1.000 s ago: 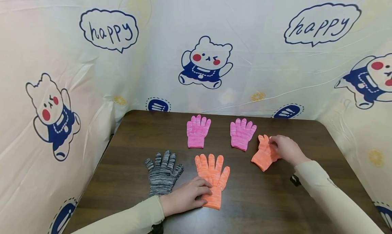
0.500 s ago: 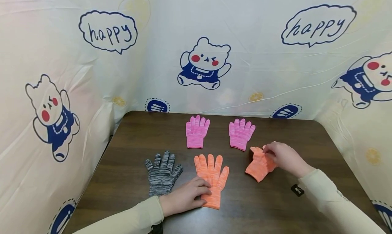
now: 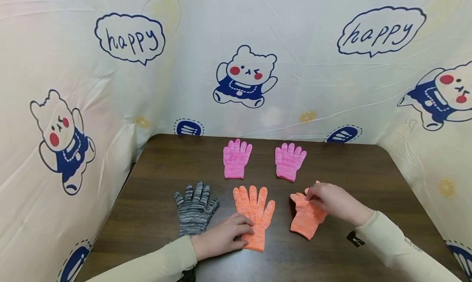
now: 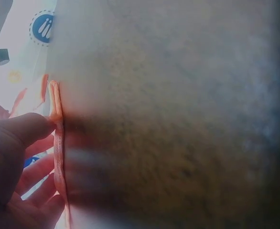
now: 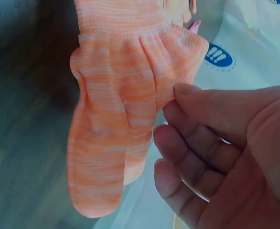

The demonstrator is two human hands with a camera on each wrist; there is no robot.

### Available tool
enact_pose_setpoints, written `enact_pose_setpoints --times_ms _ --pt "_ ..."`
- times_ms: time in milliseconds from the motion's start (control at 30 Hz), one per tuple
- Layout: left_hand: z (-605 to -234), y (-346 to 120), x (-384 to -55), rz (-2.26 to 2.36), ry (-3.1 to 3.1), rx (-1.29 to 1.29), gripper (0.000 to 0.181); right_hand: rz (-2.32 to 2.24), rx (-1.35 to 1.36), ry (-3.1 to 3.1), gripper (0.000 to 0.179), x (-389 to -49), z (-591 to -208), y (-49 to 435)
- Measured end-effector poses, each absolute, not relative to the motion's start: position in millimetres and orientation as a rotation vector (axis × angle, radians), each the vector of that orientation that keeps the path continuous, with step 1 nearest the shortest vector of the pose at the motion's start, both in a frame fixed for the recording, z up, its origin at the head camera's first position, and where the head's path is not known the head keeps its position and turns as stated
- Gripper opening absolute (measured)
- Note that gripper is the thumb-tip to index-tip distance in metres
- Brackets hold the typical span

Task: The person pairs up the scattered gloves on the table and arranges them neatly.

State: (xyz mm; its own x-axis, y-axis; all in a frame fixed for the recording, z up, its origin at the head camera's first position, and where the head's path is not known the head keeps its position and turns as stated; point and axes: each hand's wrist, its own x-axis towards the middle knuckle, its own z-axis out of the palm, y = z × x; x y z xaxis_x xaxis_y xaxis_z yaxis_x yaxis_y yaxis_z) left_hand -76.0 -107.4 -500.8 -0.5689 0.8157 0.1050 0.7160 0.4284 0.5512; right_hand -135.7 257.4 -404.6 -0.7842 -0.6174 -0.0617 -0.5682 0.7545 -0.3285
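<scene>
Orange knitted fabric gloves (image 3: 307, 219), two of them, are what the person in front of me is handling, at the middle and right of the table. Behind hangs a broad pale cloth (image 3: 309, 81) printed with cartoon bears and the word "happy"; before it stands a dark brown, wood-look table (image 3: 158, 163). Two arms in cream sleeves (image 3: 398, 245) reach over it from the near side. The left hand (image 3: 226, 235) rests, fingers loosely spread, on one glove; the right hand (image 3: 337, 202) pinches the other between thumb and finger.

I'd judge the work half settled. That flat orange glove (image 3: 261, 228) lies smooth at the middle, fingers fanned toward the far side, and a charcoal-and-grey striped knitted glove (image 3: 194, 212) lies flat to its left. What seems left is the crumpled orange glove (image 5: 102, 109) to the right, bunched and off flat; whether its cuff touches the tabletop I can't quite make out. Two small pink knitted gloves (image 3: 236, 165) (image 3: 289, 165), apart from each other at the far side, also lie flat and seem in order. I see no container: the four flat gloves lie directly on the table.
</scene>
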Motion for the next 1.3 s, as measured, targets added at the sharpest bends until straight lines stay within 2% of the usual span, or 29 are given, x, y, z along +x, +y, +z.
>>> enact_pose_setpoints --times_ms 767,1300 --pt "-498 -107 -76 0.81 2.52 1.361 0.023 -0.45 -1.045 2.704 0.017 -127 -458 240" --pt "-500 -107 -75 0.825 2.517 1.358 0.022 -0.447 -1.078 2.746 0.017 -119 -470 237"
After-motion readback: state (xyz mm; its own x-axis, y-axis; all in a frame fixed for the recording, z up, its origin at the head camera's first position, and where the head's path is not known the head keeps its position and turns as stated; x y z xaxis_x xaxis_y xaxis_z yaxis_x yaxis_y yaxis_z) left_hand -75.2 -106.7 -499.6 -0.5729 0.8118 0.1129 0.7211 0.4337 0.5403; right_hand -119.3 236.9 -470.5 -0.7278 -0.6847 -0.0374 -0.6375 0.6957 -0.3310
